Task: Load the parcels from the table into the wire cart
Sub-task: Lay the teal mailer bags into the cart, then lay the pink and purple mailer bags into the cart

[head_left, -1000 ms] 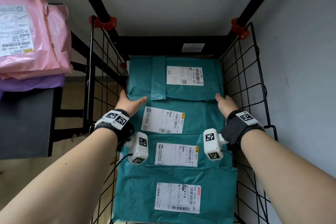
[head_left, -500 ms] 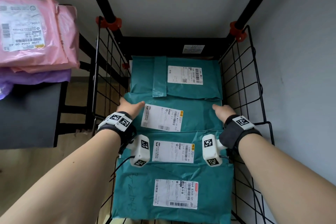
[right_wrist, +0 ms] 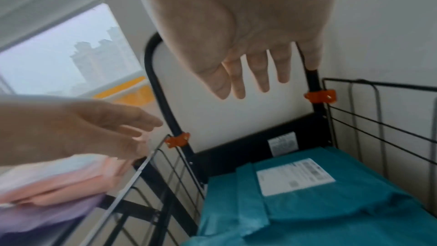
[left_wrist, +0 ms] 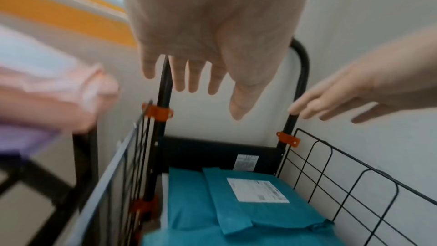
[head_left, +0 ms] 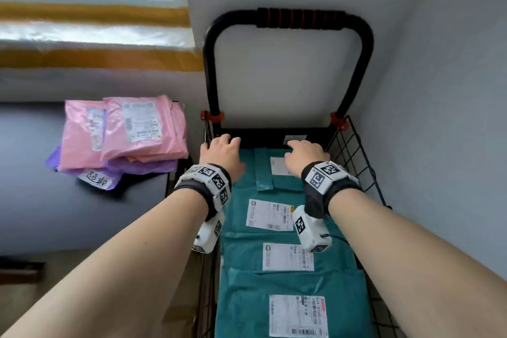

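Four teal parcels (head_left: 290, 280) lie overlapping in a row along the floor of the wire cart (head_left: 354, 162), while pink parcels (head_left: 123, 132) rest on purple ones (head_left: 137, 166) stacked on the dark table (head_left: 68, 214) just left of it. Both grips are empty with fingers loosely spread: the left hand (head_left: 222, 153) and right hand (head_left: 304, 155) hover above the cart's far end, below its black handle (head_left: 290, 18).
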Demonstrator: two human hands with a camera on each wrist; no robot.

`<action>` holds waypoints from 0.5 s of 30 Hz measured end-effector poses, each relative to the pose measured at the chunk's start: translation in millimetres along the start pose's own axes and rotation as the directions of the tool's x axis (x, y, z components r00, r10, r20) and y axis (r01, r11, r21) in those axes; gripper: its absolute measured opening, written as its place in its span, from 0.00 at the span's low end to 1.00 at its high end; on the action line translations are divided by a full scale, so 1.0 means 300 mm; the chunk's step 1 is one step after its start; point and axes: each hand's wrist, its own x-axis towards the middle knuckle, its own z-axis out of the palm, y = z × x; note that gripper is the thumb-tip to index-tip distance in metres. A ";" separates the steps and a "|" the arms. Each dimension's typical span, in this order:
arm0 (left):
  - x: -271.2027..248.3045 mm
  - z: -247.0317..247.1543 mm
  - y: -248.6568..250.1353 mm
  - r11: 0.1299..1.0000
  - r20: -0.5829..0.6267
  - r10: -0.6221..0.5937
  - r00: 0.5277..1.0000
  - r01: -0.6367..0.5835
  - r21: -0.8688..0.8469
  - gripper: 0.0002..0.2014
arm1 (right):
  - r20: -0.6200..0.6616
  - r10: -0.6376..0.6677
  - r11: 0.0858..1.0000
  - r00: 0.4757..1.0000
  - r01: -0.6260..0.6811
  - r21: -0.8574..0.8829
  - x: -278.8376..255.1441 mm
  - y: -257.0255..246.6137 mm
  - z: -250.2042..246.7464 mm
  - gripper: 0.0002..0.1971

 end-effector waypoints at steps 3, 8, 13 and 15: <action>-0.076 -0.118 -0.104 0.996 -0.033 0.055 0.998 -0.053 0.067 0.27 | -0.041 -0.069 0.997 0.997 0.068 -0.030 -0.106 -0.173 -0.043 0.22; -0.213 -0.254 -0.338 0.992 -0.074 0.059 0.996 -0.050 0.115 0.20 | -0.076 -0.160 0.987 0.984 0.156 -0.047 -0.275 -0.455 -0.042 0.21; -0.346 -0.337 -0.577 0.986 -0.085 0.019 0.996 -0.004 0.167 0.30 | -0.065 -0.198 0.979 0.978 0.194 -0.055 -0.387 -0.705 0.017 0.20; -0.386 -0.356 -0.667 0.984 -0.103 -0.001 0.995 0.019 0.174 0.26 | -0.055 -0.198 0.979 0.979 0.195 -0.052 -0.413 -0.791 0.044 0.20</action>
